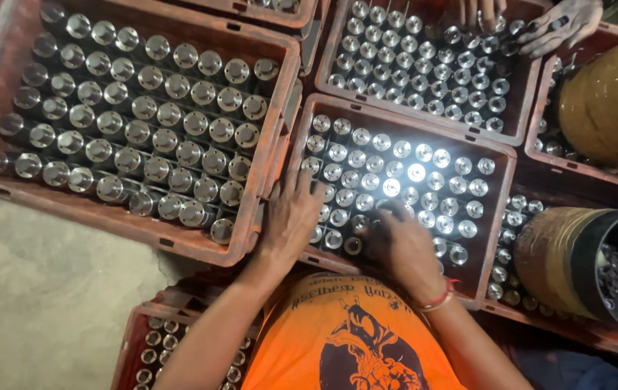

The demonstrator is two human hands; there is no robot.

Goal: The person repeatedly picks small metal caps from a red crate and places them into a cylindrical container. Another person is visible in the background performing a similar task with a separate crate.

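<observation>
A red plastic crate (pixel 498 217) in front of me is packed with several shiny metal cylindrical parts (pixel 416 172) standing on end. My left hand (pixel 291 217) lies flat on the crate's near left corner, fingers spread over the parts. My right hand (pixel 403 245) rests on the parts at the crate's near middle, fingers curled down among them; whether it grips one is hidden. A red band is on my right wrist.
Similar crates of metal parts stand at the left (pixel 269 155), behind (pixel 518 119) and near my left knee (pixel 132 332). Another person's hand (pixel 558 25) reaches into the far crate. A brown cylinder (pixel 576 263) lies at the right. Concrete floor (pixel 41 289) lies lower left.
</observation>
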